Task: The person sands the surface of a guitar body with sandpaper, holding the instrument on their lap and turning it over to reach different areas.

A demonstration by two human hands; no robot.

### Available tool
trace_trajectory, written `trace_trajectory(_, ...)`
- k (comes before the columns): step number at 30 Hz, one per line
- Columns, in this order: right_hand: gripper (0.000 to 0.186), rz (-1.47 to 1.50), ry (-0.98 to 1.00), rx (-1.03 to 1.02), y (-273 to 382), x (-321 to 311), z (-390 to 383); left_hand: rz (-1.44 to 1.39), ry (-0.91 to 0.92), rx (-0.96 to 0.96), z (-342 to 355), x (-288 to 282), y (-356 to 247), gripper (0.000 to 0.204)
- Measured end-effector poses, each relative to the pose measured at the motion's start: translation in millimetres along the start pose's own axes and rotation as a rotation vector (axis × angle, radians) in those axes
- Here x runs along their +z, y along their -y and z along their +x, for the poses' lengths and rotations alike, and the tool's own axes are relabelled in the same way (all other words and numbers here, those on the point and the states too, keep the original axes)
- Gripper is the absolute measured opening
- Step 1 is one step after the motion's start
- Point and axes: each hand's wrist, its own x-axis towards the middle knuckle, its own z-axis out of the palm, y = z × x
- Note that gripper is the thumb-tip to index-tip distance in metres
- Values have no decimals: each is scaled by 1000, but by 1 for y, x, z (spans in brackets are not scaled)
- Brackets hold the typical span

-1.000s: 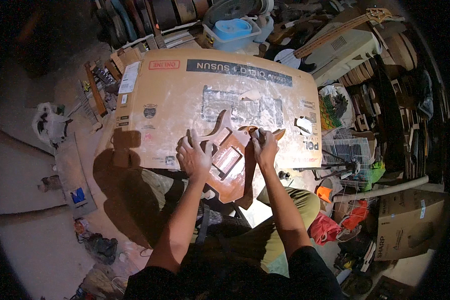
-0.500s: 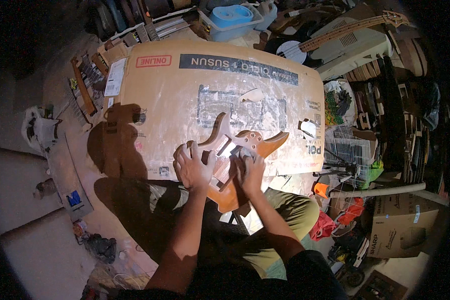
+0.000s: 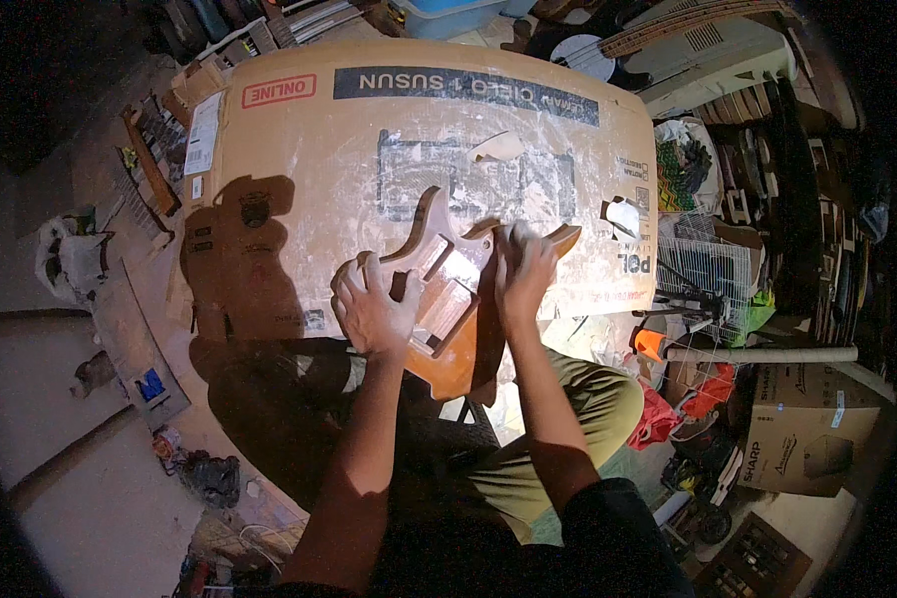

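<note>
A brown wooden electric guitar body (image 3: 458,361) with two horns and rectangular cut-outs lies tilted over the near edge of a flattened cardboard box (image 3: 339,214). My left hand (image 3: 373,309) is wrapped round its left edge, with the thumb on the top face. My right hand (image 3: 524,277) presses on the body beside the right horn, fingers bent and close together. Whatever may lie under those fingertips is hidden. The hand also covers part of the neck-joint area.
A wire rack (image 3: 706,274), a pale pole (image 3: 767,354) and a printed carton (image 3: 807,434) stand on the right. A banjo-like instrument (image 3: 580,55) and a blue tub (image 3: 453,15) are at the back. Wooden strips (image 3: 149,164) lie to the left.
My right hand has moved from the middle of the guitar body up and right toward the right horn. My left hand keeps its hold on the left edge. The whole view has shifted slightly.
</note>
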Motion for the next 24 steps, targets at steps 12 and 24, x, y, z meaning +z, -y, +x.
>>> trace_trajectory(12, 35, 29, 11, -11, -4, 9, -50, 26, -8, 8, 1, 1, 0, 68)
trace_trajectory(24, 29, -6, 99, -150, 0, 12, -44, 24, -33, 11, 1, 4, 1, 66)
